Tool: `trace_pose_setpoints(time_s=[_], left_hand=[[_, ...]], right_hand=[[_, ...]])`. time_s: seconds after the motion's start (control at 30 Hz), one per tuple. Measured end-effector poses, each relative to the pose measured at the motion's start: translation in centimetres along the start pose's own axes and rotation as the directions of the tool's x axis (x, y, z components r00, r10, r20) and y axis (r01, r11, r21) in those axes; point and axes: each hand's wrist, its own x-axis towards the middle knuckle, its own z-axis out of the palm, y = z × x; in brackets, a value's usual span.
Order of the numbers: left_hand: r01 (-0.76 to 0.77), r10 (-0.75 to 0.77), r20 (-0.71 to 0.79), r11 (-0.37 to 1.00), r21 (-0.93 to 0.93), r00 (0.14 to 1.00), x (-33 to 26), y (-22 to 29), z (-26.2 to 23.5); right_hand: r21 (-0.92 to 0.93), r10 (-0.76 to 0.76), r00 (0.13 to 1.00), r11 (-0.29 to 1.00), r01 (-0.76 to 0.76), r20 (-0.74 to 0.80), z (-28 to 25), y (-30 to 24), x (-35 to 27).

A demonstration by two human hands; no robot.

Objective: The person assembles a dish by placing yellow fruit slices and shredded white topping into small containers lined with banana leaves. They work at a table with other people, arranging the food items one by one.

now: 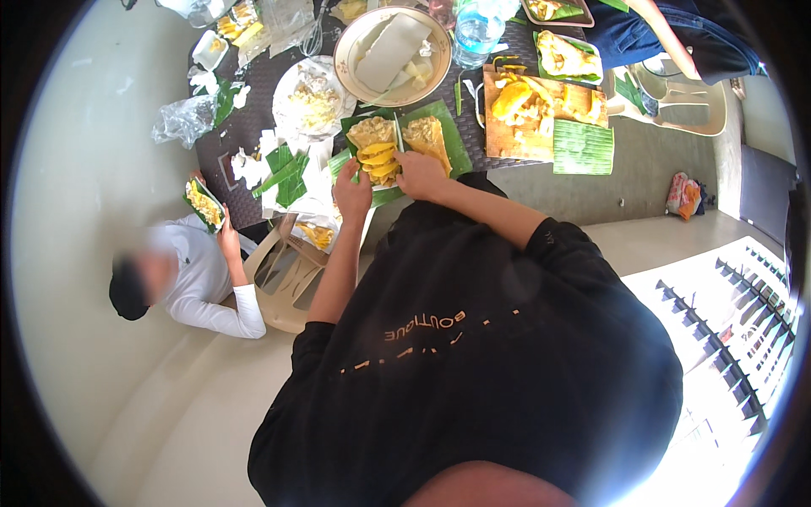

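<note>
At the table's near edge lies a leaf-lined tray (391, 181) of food, topped with bright yellow mango slices (378, 157). My left hand (353, 191) grips its left edge with bent fingers. From the other side, my right hand (421, 176) closes on its right edge, fingertips close to the mango slices; part of its grip is hidden. Beside it, a second brown, flat food portion (427, 142) rests on a green banana leaf (459, 145), just beyond my right hand.
A large bowl (341, 63) holding a white block-like thing stands behind. Rightward are a wooden board (498, 140) with yellow fruit, and a water container (476, 38). A white plate (284, 91) of crumbly food lies left. A seated person (198, 283) holds a leaf-lined tray; another stands far right.
</note>
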Motion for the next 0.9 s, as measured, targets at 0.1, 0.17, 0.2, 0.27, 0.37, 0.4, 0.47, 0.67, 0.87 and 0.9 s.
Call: trace_pose_setpoints(time_s=[0.1,0.17,0.2,0.27,0.37,0.4,0.47,0.67,0.87,0.9], left_hand=[[-0.044,0.043,0.032,0.998,0.040,0.999,0.4,0.1,-0.1],[-0.118,0.115,0.027,0.982,0.146,0.993,0.3,1.3,-0.8],[-0.123,0.121,0.022,0.981,0.150,0.992,0.5,1.5,-1.0],[-0.129,0.129,0.008,0.978,0.161,0.992,1.1,1.4,-1.4],[-0.195,0.192,0.037,0.965,0.177,0.981,2.4,1.0,-1.7],[-0.216,0.208,0.060,0.956,0.201,0.976,2.9,0.9,-1.6],[-0.259,0.239,0.107,0.934,0.246,0.965,3.8,0.8,-1.5],[-0.215,0.144,0.210,0.904,0.370,0.967,6.2,1.6,-1.3],[-0.154,0.029,0.286,0.892,0.425,0.958,6.8,3.0,-1.6],[-0.167,0.044,0.288,0.892,0.420,0.957,7.1,2.7,-1.4]], right_hand=[[-0.019,-0.020,0.999,1.000,0.019,-0.051,0.2,-0.4,-0.1],[-0.047,-0.055,0.996,0.998,0.052,-0.069,0.3,-0.8,0.0],[-0.066,-0.075,0.995,0.995,0.071,-0.065,0.3,-1.0,0.2],[-0.109,-0.134,0.990,0.986,0.129,-0.044,0.3,-2.0,0.4],[-0.204,-0.225,0.974,0.954,0.221,0.004,0.4,-3.1,1.2],[-0.253,-0.244,0.970,0.937,0.240,0.018,0.6,-3.4,1.5],[-0.333,-0.264,0.963,0.905,0.265,0.051,1.0,-3.8,2.0],[-0.450,-0.276,0.959,0.849,0.277,0.068,1.9,-4.2,2.7],[-0.492,-0.270,0.962,0.834,0.249,0.029,2.4,-4.5,2.7],[-0.496,-0.276,0.961,0.832,0.250,0.021,2.4,-4.5,2.7]])
